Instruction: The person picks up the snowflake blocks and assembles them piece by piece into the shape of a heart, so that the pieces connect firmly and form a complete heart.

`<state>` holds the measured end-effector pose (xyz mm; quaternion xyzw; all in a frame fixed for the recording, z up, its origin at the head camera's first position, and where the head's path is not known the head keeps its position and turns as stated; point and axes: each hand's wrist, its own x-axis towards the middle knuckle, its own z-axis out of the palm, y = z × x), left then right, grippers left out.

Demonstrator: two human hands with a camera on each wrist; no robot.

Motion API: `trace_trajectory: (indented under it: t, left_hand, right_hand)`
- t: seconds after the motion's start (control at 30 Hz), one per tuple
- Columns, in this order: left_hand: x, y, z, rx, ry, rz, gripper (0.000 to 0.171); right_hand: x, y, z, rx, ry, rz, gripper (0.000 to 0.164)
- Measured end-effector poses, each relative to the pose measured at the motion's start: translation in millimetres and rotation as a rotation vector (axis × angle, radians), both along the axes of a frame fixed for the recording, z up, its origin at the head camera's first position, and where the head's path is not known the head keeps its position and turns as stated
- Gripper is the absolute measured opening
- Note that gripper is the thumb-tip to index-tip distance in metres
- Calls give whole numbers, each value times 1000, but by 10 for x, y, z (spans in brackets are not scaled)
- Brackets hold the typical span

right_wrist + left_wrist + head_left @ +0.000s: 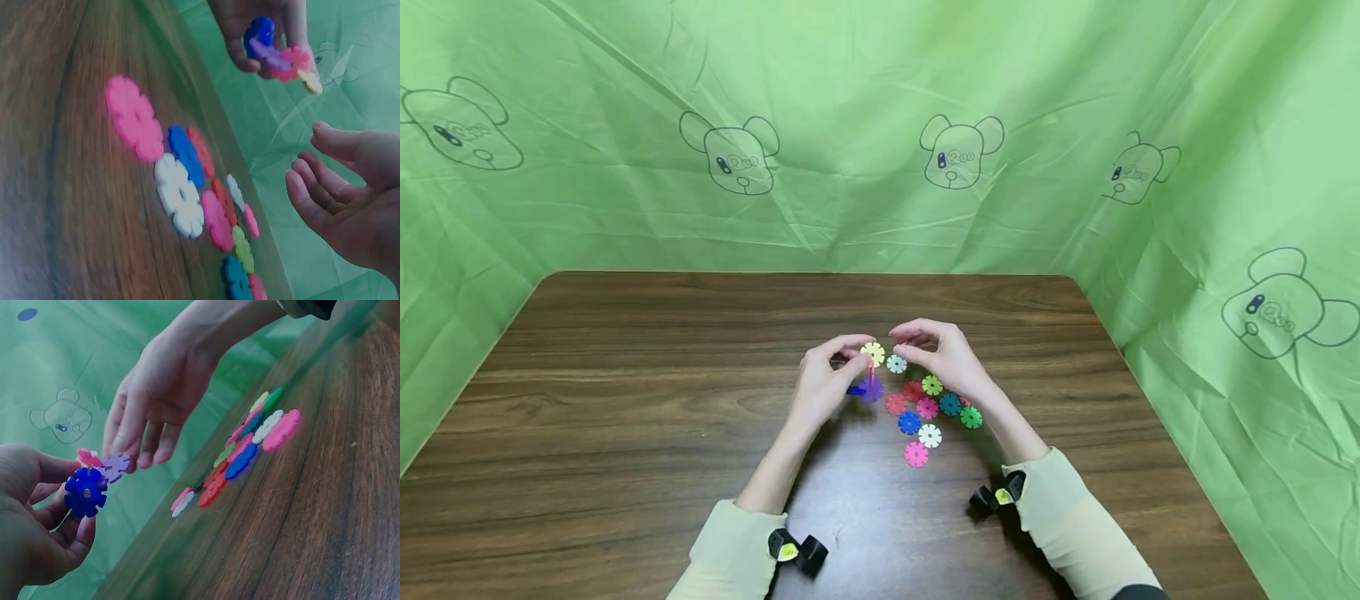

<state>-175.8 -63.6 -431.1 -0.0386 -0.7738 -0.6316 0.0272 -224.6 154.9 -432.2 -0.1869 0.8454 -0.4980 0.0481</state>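
Observation:
My left hand (pixel 826 380) pinches a small cluster of joined plastic snowflake discs above the table. The cluster has a yellow disc (pixel 872 354), a purple disc (pixel 871 389), a blue disc (pixel 85 492) and a pink disc (pixel 294 64). Just to its right hovers my right hand (pixel 946 357), thumb and fingers apart with nothing between them, as the right wrist view shows. Beneath the right fingertips lie a pale white disc (pixel 897 364) and a pink disc (pixel 251 220), the latter mostly covered by the hand in the head view.
Several loose discs lie in a group on the wooden table (pixel 647 417), among them a pink disc (pixel 916 454), a white disc (pixel 930 435), a blue disc (pixel 909 422) and a green disc (pixel 972 417). A green curtain (pixel 850 225) surrounds the table's far side and flanks.

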Motion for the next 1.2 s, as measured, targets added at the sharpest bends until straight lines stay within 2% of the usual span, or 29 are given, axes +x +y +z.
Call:
trace_trajectory:
  t: [0.17,0.4,0.67,0.93,1.2]
  left_hand:
    - [0,-29,13,13,-10,8,26]
    - [-4,-57,11,52,-30,32,23]
    - [-3,-72,34,61,-46,49,22]
    - [-7,-74,38,56,-45,48,22]
    - [-5,-71,30,55,-44,45,21]
  right_hand:
    - [-64,8,-31,74,-6,11,32]
    - [-161,-10,-87,251,6,28,33]
    - [-232,-31,-137,388,20,61,35]
    - [-263,-46,-129,441,12,66,31]
    - [-280,-70,-172,453,13,52,19]
